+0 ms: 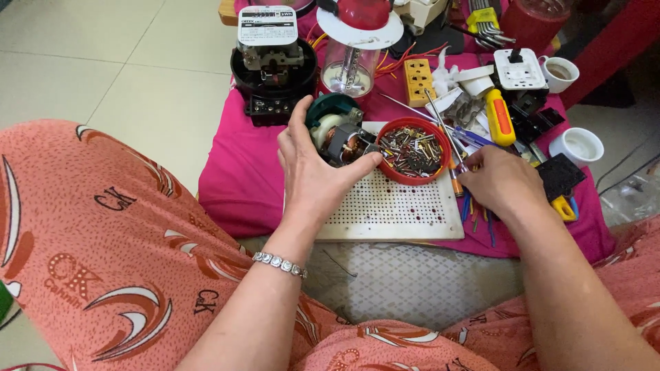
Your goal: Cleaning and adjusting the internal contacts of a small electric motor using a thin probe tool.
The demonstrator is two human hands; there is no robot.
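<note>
left hand [313, 172] grip around small motor [338, 137], right hand [502, 182] on screwdrivers [459, 180]

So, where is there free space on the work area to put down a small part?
The lower half of the white perforated board is bare, between the left hand and the right hand, below the red bowl of screws. Behind the bowl, and to its right around the yellow-handled screwdriver and white cups, everything is crowded.

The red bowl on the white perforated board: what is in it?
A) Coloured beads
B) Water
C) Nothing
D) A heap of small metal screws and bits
D: the red bowl on the perforated board is filled with small metal screws and bits, beside the small motor in the left hand.
</note>
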